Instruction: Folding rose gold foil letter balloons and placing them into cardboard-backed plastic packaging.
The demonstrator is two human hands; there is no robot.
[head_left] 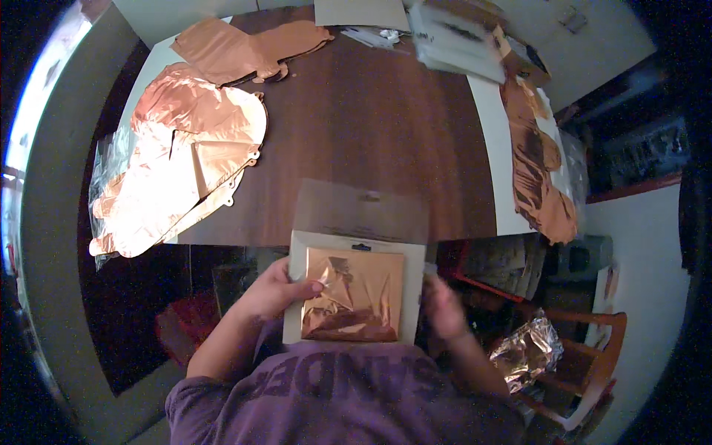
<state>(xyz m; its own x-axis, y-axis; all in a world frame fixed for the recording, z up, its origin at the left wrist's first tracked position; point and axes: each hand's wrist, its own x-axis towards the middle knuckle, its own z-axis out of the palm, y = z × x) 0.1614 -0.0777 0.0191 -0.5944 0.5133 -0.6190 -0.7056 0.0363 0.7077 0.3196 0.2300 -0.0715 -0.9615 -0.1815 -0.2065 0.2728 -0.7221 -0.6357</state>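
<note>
The left hand [276, 294] grips a pale package [294, 326] at its left edge, overlapping a copper-coloured square [363, 297]; right of that grip, the blurred right hand [446, 310] is near the opposite edge; beyond it lies a brown table [371, 126], shiny copper-coloured pieces [204, 111] farther left; well right, crumpled foil [528, 352] by a wooden chair [612, 341].

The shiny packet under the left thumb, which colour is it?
The packet is copper, best seen in the head view.
</note>
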